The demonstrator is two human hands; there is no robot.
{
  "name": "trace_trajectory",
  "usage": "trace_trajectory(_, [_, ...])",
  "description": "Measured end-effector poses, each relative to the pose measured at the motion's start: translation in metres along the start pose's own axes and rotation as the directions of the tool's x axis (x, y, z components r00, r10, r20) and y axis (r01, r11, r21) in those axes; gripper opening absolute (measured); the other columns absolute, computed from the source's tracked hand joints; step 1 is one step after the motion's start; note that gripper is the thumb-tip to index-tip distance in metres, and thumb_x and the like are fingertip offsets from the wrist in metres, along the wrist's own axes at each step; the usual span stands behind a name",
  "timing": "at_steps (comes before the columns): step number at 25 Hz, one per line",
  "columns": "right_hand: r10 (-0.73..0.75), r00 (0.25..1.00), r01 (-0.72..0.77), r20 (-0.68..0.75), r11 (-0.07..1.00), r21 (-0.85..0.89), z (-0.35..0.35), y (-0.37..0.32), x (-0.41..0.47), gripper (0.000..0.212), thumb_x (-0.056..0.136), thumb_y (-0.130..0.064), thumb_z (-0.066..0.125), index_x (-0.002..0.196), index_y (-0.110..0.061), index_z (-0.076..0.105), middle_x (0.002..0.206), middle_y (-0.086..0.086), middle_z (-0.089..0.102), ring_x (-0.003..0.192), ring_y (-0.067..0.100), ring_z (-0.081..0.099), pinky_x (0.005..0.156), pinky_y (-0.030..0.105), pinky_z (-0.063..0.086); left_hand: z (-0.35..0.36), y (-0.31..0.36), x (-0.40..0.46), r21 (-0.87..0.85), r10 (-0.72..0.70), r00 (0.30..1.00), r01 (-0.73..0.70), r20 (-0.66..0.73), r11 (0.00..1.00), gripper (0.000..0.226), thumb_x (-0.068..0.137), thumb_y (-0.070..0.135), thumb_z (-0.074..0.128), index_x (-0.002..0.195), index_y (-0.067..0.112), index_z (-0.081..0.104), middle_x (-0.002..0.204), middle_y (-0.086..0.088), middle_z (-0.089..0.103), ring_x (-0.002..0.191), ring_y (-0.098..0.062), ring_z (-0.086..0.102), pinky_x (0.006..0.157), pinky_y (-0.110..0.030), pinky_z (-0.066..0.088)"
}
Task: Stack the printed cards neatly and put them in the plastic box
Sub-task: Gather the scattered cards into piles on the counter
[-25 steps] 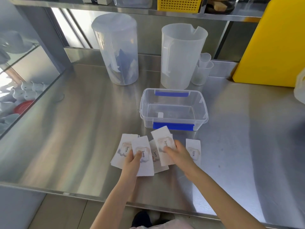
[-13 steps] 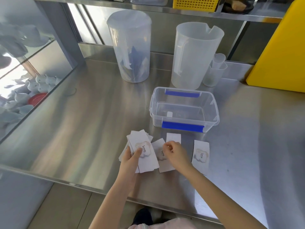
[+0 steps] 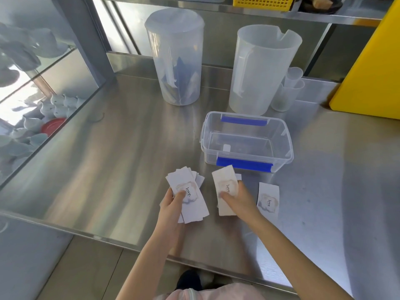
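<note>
White cards printed with "love." lie near the front of the steel counter. My left hand grips a fanned bunch of cards, thumb on the top one. My right hand pinches a card lifted off the counter, with another card edge showing behind it. A single card lies flat to the right of that hand. The clear plastic box with blue latches stands open just behind the cards, holding only a small white tag.
Two large translucent jugs and small measuring cups stand behind the box. A yellow board leans at the back right. A glass panel borders the counter's left side; the counter's front edge is close below my hands.
My right hand has picked a card up off the counter and holds it raised. My left hand keeps its gathered bunch. The camera has shifted, so everything sits further right.
</note>
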State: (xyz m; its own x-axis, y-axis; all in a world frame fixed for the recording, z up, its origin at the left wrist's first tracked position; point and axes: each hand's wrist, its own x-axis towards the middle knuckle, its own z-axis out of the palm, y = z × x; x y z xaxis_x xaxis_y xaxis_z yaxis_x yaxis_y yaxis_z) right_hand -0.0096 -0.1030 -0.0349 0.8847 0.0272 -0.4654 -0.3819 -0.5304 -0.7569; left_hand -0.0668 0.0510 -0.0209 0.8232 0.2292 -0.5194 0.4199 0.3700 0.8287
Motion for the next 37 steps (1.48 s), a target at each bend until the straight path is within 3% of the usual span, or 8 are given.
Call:
trace_trajectory(3, [-0.072,0.995,0.049,0.072,0.958,0.283,-0.014,-0.021,-0.018,0.022,0.084,-0.02,0.058,0.102,-0.024,0.045,0.107,0.002,0.056,0.1,0.022,0.056,0.086,0.038,0.048,0.01,0.002,0.002,0.01,0.005,1.0,-0.005,0.018,1.0,0.028,0.09,0.013,0.04,0.102,0.03,0.058,0.096,0.0,0.064,0.086,-0.023,0.062,0.07,-0.042,0.053])
trace_trajectory(7, [-0.183,0.975,0.183,0.127,0.983,0.013,0.0,-0.028,-0.028,0.022,0.086,-0.025,0.053,0.104,-0.014,0.05,0.098,0.001,0.053,0.094,0.02,0.054,0.084,0.036,0.045,0.027,0.002,0.007,-0.015,0.009,0.998,-0.008,0.064,1.0,0.03,0.09,0.016,0.043,0.118,0.021,0.054,0.118,-0.011,0.062,0.106,-0.03,0.06,0.086,-0.044,0.05])
trace_trajectory(14, [-0.066,0.982,0.045,0.176,0.992,0.122,-0.01,-0.014,-0.013,0.038,0.094,-0.039,0.036,0.121,-0.014,0.047,0.118,0.005,0.056,0.104,0.02,0.054,0.092,0.034,0.045,0.04,0.002,0.02,0.026,-0.015,0.996,0.013,0.091,1.0,0.033,0.091,0.014,0.044,0.123,0.011,0.05,0.113,-0.016,0.062,0.099,-0.031,0.059,0.082,-0.039,0.05])
trace_trajectory(17, [-0.008,0.999,0.004,-0.041,0.994,-0.112,-0.018,0.001,0.011,0.045,0.092,-0.036,0.043,0.127,-0.008,0.041,0.131,0.014,0.048,0.11,0.025,0.052,0.084,0.031,0.042,0.04,0.004,0.028,0.032,-0.025,0.997,0.023,0.068,0.999,0.034,0.091,0.015,0.044,0.124,0.012,0.049,0.111,-0.014,0.062,0.098,-0.03,0.059,0.079,-0.039,0.049])
trace_trajectory(21, [-0.003,0.99,-0.071,-0.143,0.86,-0.506,-0.001,0.015,0.033,0.07,0.08,-0.048,0.058,0.126,-0.002,0.034,0.13,0.017,0.038,0.12,0.033,0.041,0.097,0.037,0.039,0.045,0.01,0.036,0.03,-0.029,0.997,0.027,0.071,0.999,0.031,0.091,0.014,0.044,0.121,0.011,0.051,0.108,-0.013,0.062,0.094,-0.029,0.059,0.078,-0.038,0.049])
trace_trajectory(23, [-0.046,0.982,-0.067,-0.183,0.823,-0.564,0.006,0.019,0.038,0.069,0.078,-0.046,0.06,0.123,-0.001,0.034,0.129,0.017,0.038,0.119,0.031,0.038,0.098,0.034,0.036,0.048,0.012,0.04,0.042,-0.033,0.998,0.031,0.057,0.999,0.029,0.091,0.014,0.044,0.119,0.01,0.051,0.107,-0.014,0.062,0.091,-0.028,0.06,0.078,-0.038,0.049])
trace_trajectory(31, [0.012,0.994,-0.027,-0.105,0.989,-0.144,-0.003,0.029,0.028,0.03,0.087,-0.02,0.053,0.111,-0.003,0.043,0.114,0.014,0.056,0.102,0.028,0.054,0.077,0.035,0.044,0.051,0.01,0.044,0.087,-0.056,0.997,0.051,0.057,0.995,0.018,0.091,0.013,0.044,0.103,0.019,0.056,0.102,-0.01,0.064,0.089,-0.026,0.061,0.078,-0.037,0.049])
trace_trajectory(37, [0.097,0.993,-0.106,0.074,0.987,0.124,-0.042,0.022,-0.003,0.018,0.085,-0.028,0.057,0.097,-0.024,0.044,0.087,-0.011,0.051,0.081,0.007,0.051,0.073,0.026,0.044,0.05,0.004,0.041,0.095,-0.07,0.995,0.064,0.067,0.993,0.022,0.091,0.014,0.043,0.108,0.022,0.055,0.093,-0.003,0.065,0.084,-0.021,0.062,0.072,-0.034,0.049])
